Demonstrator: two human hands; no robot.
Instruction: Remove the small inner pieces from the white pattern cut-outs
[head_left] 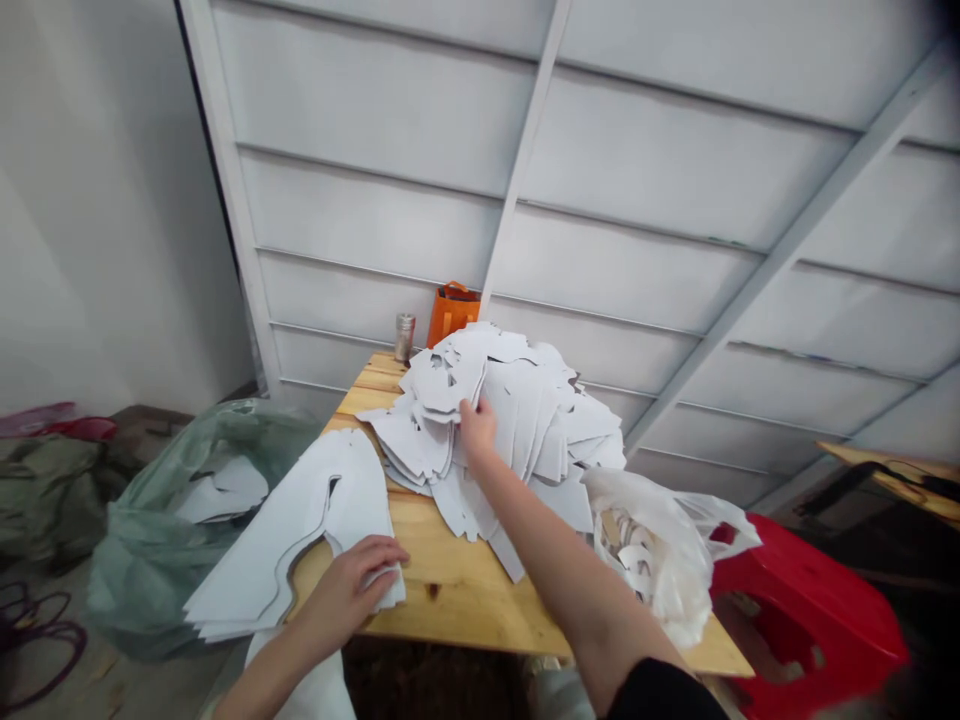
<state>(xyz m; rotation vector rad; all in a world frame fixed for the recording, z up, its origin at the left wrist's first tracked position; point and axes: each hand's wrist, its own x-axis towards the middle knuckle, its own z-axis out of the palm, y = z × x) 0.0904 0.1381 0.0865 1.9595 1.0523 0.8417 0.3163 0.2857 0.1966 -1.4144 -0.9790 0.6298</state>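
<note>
My right hand (pixel 478 430) reaches into a heap of white cut-out sheets (pixel 525 400) on the wooden table. Its fingers are closed on the edge of a cut-out sheet (pixel 450 385) near the top of the heap. My left hand (pixel 360 580) lies on one leg of a curved stack of white cut-out sheets (pixel 330 480) at the table's left edge, fingers stretched out. That stack has a rounded top, a narrow slot and a wide curved opening, and it overhangs the table. My right palm and fingertips are partly hidden.
A green plastic bag (pixel 150 540) with white pieces stands left of the wooden table (pixel 442 590). A white plastic bag (pixel 675 560) of scraps sits at the right, beside a red stool (pixel 817 610). An orange bag (pixel 452 312) and a metal-capped jar (pixel 404 338) stand at the back.
</note>
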